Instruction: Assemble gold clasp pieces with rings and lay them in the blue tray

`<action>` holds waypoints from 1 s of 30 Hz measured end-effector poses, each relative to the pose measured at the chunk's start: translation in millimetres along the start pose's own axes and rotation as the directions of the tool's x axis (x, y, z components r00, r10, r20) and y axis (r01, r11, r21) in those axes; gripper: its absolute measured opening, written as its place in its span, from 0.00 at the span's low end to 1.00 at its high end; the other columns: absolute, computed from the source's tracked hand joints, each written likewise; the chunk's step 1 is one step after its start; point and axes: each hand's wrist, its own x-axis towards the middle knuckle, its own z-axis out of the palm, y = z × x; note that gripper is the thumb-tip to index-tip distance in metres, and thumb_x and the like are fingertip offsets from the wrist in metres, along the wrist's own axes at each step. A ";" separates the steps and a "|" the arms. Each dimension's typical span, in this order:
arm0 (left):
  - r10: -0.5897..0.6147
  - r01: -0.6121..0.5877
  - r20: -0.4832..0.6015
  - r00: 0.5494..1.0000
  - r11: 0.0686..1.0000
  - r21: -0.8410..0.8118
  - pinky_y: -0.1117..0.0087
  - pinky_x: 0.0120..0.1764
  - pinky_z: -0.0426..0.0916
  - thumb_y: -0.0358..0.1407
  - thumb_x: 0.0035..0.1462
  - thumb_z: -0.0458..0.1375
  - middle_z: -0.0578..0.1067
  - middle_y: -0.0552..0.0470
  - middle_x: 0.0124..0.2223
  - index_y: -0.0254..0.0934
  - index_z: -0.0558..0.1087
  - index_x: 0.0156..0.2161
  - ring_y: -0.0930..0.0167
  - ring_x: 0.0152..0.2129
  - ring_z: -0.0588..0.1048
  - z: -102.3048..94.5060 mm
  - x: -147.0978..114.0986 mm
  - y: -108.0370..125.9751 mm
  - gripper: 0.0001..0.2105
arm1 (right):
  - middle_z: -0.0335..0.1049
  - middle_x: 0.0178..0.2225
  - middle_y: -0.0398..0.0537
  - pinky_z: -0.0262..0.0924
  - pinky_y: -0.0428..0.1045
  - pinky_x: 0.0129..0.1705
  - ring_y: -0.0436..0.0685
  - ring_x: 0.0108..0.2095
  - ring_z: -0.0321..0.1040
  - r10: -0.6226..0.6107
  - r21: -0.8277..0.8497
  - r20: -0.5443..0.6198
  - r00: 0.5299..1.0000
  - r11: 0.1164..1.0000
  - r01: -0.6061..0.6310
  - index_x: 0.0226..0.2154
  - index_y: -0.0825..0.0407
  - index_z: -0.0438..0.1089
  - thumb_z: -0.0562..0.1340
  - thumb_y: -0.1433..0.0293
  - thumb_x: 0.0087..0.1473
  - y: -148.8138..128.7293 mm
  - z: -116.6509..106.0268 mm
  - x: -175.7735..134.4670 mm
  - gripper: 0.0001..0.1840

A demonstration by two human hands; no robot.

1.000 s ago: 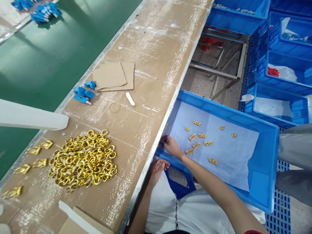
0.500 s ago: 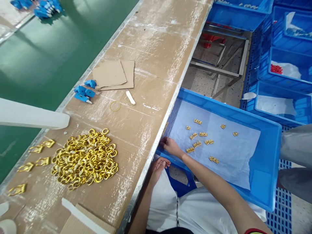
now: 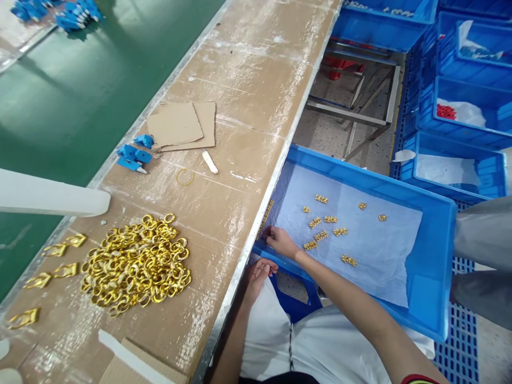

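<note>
My right hand (image 3: 281, 241) reaches into the near left corner of a blue plastic tray (image 3: 430, 314), its fingertips curled down beside a row of small gold pieces (image 3: 265, 214) along the tray's left side. Whatever those fingers pinch is hidden. Just outside the tray's rim, by the table edge, my left hand (image 3: 261, 273) is held with thumb and fingers together; anything between them is too small to name. Short clusters of gold pieces (image 3: 320, 236) lie on the white sheet (image 3: 384, 256) lining the tray. A big heap of gold rings (image 3: 138, 264) rests on the table.
Several gold clip-like pieces (image 3: 66, 270) lie left of the heap. Blue parts (image 3: 134, 157), cardboard sheets (image 3: 176, 125) and a yellow rubber band (image 3: 185, 177) are farther up the table. Blue crates (image 3: 466, 114) stand at right. Another person's grey-clothed legs (image 3: 482, 234) are beside the tray.
The view has shifted slightly, and more of the row of gold pieces at the tray's left side shows. Both hands keep nearly the same place and pose.
</note>
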 end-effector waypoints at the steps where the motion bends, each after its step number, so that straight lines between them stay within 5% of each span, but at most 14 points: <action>1: -0.001 0.001 0.000 1.000 1.000 -0.004 0.65 0.37 0.67 0.56 0.56 0.63 0.81 0.44 0.35 0.36 0.79 0.36 0.64 0.33 0.76 0.1 0.4 -0.6 0.22 | 0.73 0.23 0.40 0.63 0.46 0.32 0.53 0.27 0.71 0.001 0.007 -0.013 1.000 1.000 -0.001 0.28 0.50 0.70 0.63 0.75 0.54 2.0 -5.1 -0.7 0.05; 7: -0.008 0.008 -0.009 1.000 1.000 -0.030 0.65 0.36 0.67 0.59 0.53 0.64 0.81 0.44 0.34 0.36 0.78 0.35 0.64 0.32 0.76 2.5 2.4 -3.9 0.24 | 0.76 0.28 0.43 0.69 0.46 0.35 0.52 0.31 0.76 0.055 0.056 -0.071 0.996 0.997 -0.051 0.33 0.51 0.69 0.58 0.78 0.60 10.6 -25.7 10.4 0.08; 21: 0.003 -0.003 0.016 1.000 1.000 0.008 0.64 0.38 0.68 0.56 0.57 0.62 0.81 0.45 0.36 0.37 0.77 0.35 0.65 0.33 0.76 2.5 -1.9 7.9 0.21 | 0.71 0.27 0.40 0.69 0.49 0.35 0.50 0.28 0.70 0.012 -0.057 0.071 0.997 0.998 -0.008 0.31 0.55 0.72 0.64 0.63 0.65 5.4 7.8 13.8 0.14; 30: 0.020 -0.020 0.024 1.000 1.000 0.001 0.63 0.39 0.66 0.53 0.61 0.61 0.81 0.47 0.37 0.39 0.78 0.36 0.62 0.35 0.76 2.6 -3.7 10.8 0.18 | 0.75 0.45 0.48 0.73 0.54 0.43 0.56 0.41 0.75 0.052 -0.112 0.122 0.991 0.993 -0.038 0.47 0.55 0.73 0.63 0.61 0.66 6.1 11.4 13.7 0.15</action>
